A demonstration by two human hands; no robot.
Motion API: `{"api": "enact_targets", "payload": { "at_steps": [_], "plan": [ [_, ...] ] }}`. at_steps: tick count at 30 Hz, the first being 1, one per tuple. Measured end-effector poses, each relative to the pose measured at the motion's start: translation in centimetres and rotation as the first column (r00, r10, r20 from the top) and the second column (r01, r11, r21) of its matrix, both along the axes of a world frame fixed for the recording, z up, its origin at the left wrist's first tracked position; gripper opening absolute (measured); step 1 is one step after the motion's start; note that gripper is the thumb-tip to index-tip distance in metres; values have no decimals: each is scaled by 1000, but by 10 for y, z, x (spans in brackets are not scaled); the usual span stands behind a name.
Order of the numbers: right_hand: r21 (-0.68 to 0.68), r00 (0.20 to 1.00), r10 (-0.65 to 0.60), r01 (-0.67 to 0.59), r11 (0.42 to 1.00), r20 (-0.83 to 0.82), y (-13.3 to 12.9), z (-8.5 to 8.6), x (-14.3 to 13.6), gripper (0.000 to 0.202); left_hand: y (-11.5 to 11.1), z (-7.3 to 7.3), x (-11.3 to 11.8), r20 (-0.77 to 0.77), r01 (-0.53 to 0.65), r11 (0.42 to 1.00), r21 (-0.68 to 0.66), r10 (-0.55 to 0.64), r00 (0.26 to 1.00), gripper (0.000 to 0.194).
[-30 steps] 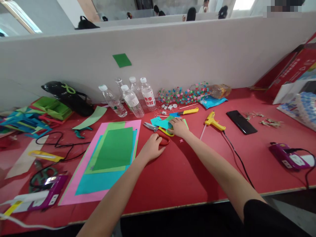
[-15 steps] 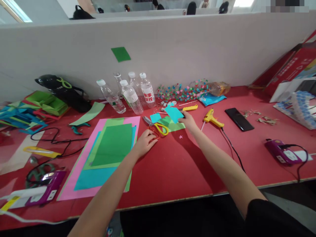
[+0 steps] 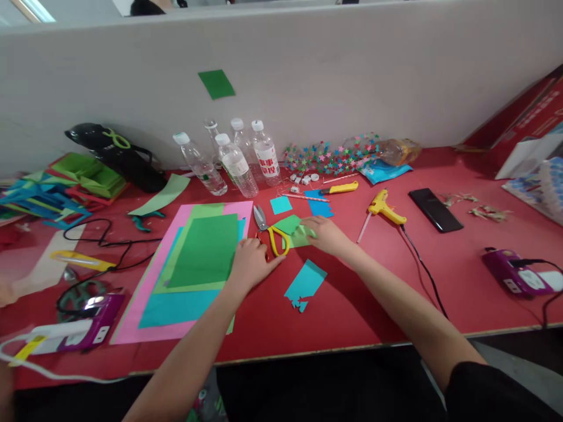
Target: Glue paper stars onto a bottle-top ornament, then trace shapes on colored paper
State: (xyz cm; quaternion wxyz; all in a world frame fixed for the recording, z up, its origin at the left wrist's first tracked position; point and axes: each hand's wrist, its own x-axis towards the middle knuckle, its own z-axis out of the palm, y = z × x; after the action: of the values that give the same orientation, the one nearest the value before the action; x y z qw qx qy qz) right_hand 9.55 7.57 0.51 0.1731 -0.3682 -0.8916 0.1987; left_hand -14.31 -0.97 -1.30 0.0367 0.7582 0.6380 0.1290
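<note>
My left hand (image 3: 252,262) rests at the right edge of the dark green sheet (image 3: 204,249), its thumb beside the yellow handle of the scissors (image 3: 278,239). Small red handles show partly beneath its fingers. My right hand (image 3: 324,234) touches the light green paper piece (image 3: 295,237), with its fingertips bent over the edge. Nearer the front lies a cut cyan piece (image 3: 307,280) with small scraps. A cyan square (image 3: 281,204) and a blue piece (image 3: 319,203) lie behind the hands.
Clear bottles (image 3: 237,167) stand by the wall, beside a star-covered bottle (image 3: 329,157). To the right are a yellow glue gun (image 3: 386,208) and a phone (image 3: 435,210). A yellow cutter (image 3: 343,187) lies behind my right hand. Someone's blurred hand (image 3: 5,291) shows at the far left.
The cyan piece has moved from my right hand to the table in front. My right hand has shifted to the light green paper. The scissors have turned slightly, and the view has tilted down.
</note>
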Motion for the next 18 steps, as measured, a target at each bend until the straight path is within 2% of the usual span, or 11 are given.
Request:
{"api": "enact_targets", "payload": {
  "at_steps": [2,4,6,8,11,14,16,18],
  "plan": [
    [75,993,65,-72,995,95,5,-6,-19,49,0,-1,11,-52,-89,996,19,90,995,52],
    [145,973,57,-91,985,222,8,-12,-34,53,-1,-2,18,-83,-151,988,31,153,985,53],
    [170,960,39,-89,981,278,10,-17,-43,47,-4,-2,20,-96,-176,984,39,179,979,53],
    [169,954,41,-94,981,297,12,-20,-48,33,-6,-1,21,-94,-146,988,43,149,984,54],
    [165,946,38,-95,982,321,17,-19,-49,19,-7,0,25,-74,-17,999,40,20,997,40],
    [177,949,-44,-13,984,311,19,-9,-41,22,-6,-3,28,-42,77,996,41,-75,996,20],
    [207,956,-118,62,976,269,14,1,-30,28,-6,-5,26,-15,98,994,46,-98,995,14],
    [245,973,-130,80,966,193,1,8,-14,35,-9,-7,19,15,100,994,53,-101,995,12]
  ]
}}
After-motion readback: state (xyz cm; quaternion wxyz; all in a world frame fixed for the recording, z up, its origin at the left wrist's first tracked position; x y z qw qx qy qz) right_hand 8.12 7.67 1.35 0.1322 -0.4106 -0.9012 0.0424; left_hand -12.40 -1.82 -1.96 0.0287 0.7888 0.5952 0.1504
